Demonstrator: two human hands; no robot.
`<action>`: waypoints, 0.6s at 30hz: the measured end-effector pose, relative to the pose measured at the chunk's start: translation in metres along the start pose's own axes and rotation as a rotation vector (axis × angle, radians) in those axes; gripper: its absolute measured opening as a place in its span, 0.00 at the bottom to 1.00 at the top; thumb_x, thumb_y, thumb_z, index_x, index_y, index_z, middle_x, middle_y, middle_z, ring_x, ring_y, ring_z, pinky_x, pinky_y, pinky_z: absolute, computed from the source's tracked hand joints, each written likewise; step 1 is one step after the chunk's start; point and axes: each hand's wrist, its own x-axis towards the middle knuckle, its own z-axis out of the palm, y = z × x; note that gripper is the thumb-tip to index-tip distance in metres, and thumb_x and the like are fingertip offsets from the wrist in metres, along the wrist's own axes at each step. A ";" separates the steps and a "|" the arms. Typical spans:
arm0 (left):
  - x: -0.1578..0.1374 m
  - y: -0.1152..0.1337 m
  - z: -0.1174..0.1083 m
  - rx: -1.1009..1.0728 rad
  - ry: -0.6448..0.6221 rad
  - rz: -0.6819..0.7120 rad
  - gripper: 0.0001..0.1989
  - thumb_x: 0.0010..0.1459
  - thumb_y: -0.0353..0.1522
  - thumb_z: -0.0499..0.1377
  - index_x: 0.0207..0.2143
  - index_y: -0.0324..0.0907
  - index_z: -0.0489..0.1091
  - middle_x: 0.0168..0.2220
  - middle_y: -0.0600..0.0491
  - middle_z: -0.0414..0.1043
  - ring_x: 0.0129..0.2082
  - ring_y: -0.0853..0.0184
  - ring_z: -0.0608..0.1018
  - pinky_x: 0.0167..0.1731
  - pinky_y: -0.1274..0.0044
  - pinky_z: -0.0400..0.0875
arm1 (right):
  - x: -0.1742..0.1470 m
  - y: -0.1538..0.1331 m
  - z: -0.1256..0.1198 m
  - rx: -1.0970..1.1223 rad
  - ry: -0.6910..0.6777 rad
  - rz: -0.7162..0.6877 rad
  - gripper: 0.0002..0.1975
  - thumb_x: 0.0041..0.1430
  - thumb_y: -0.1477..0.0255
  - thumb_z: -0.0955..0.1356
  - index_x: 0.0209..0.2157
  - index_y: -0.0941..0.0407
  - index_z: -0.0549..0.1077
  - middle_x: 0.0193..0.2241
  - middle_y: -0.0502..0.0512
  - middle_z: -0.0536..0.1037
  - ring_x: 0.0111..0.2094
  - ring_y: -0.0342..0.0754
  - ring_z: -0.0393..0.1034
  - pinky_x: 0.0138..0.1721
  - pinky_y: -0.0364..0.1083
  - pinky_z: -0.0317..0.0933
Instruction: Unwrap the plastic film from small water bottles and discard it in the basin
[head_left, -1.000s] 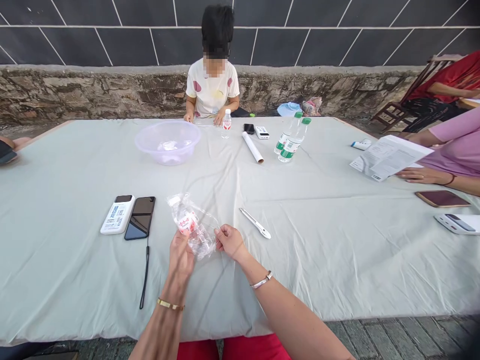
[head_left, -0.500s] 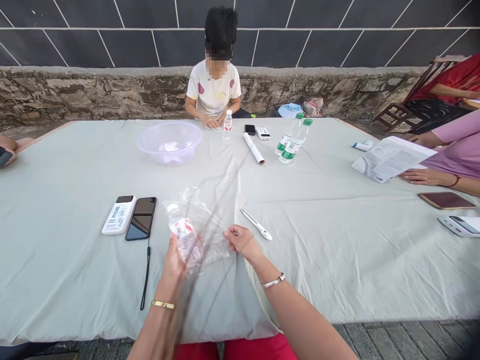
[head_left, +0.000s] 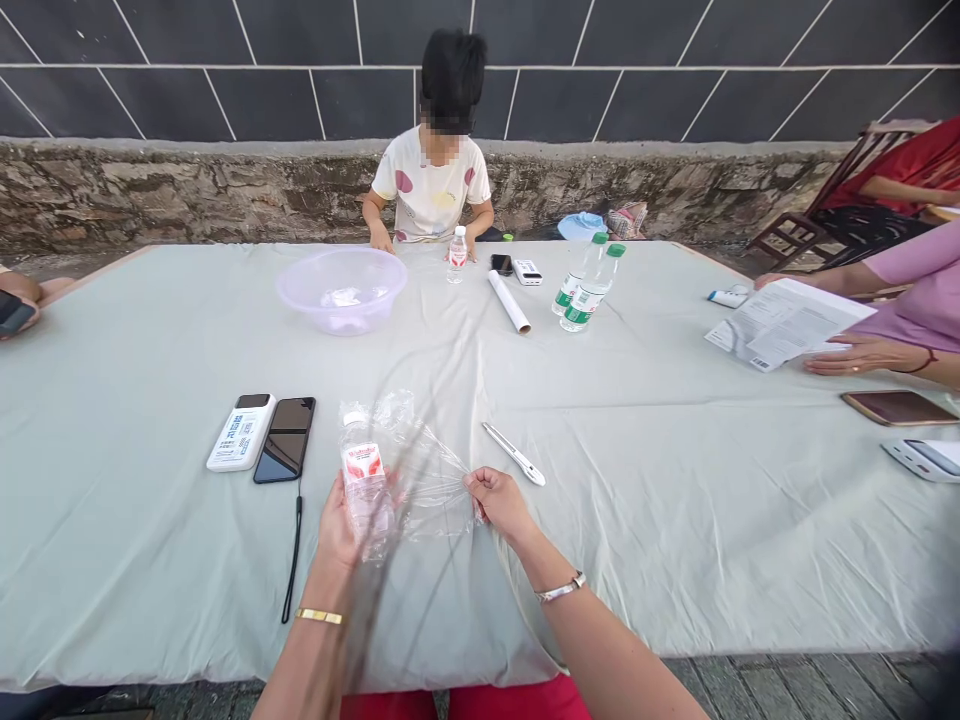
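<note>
My left hand (head_left: 341,525) is closed around a small clear water bottle (head_left: 364,465) with a white cap and a red-and-white label. Thin clear plastic film (head_left: 431,470) lies around the bottle and stretches off to its right. Pinched between the fingers of my right hand (head_left: 499,500) is the far end of that film, pulled taut. A white utility knife (head_left: 514,453) lies on the cloth just beyond my right hand. Left of the bottle are a dark phone (head_left: 285,440) with a wrist strap and a white power bank (head_left: 241,433).
A pale cloth covers the table (head_left: 637,480). Farther back stand a purple basin (head_left: 341,290), a paper roll (head_left: 509,302), two green-capped bottles (head_left: 586,290) and another small bottle (head_left: 457,258). One person (head_left: 431,185) sits opposite; another at right holds papers (head_left: 787,322).
My right hand has drawn the film farther right, stretching it. The bottle has turned more upright, its label facing me. The person opposite has moved their hands apart.
</note>
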 end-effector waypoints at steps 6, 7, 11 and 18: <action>-0.005 0.002 0.005 0.110 0.073 0.044 0.23 0.56 0.50 0.55 0.36 0.41 0.75 0.24 0.49 0.74 0.24 0.62 0.77 0.27 0.71 0.74 | 0.002 0.003 -0.007 -0.058 0.035 -0.026 0.09 0.47 0.66 0.67 0.20 0.55 0.66 0.11 0.43 0.65 0.12 0.39 0.56 0.15 0.39 0.49; -0.004 0.001 0.004 0.124 0.098 0.048 0.22 0.56 0.50 0.55 0.35 0.41 0.74 0.24 0.49 0.74 0.23 0.63 0.77 0.25 0.73 0.73 | 0.002 0.003 -0.008 -0.047 0.042 -0.027 0.09 0.46 0.66 0.67 0.21 0.55 0.66 0.12 0.43 0.65 0.12 0.39 0.56 0.15 0.40 0.49; -0.001 -0.002 0.004 0.088 0.166 0.108 0.22 0.57 0.49 0.55 0.36 0.40 0.74 0.27 0.49 0.76 0.25 0.65 0.78 0.26 0.74 0.74 | -0.003 0.000 -0.012 0.070 0.149 -0.054 0.09 0.46 0.64 0.67 0.28 0.56 0.68 0.15 0.44 0.65 0.15 0.40 0.56 0.16 0.41 0.51; -0.002 -0.013 0.005 0.064 0.123 0.060 0.18 0.59 0.44 0.55 0.38 0.38 0.74 0.35 0.46 0.79 0.33 0.62 0.81 0.31 0.74 0.76 | -0.029 -0.018 0.003 -0.166 0.434 -0.375 0.10 0.53 0.67 0.63 0.36 0.55 0.71 0.25 0.50 0.71 0.22 0.43 0.60 0.27 0.44 0.59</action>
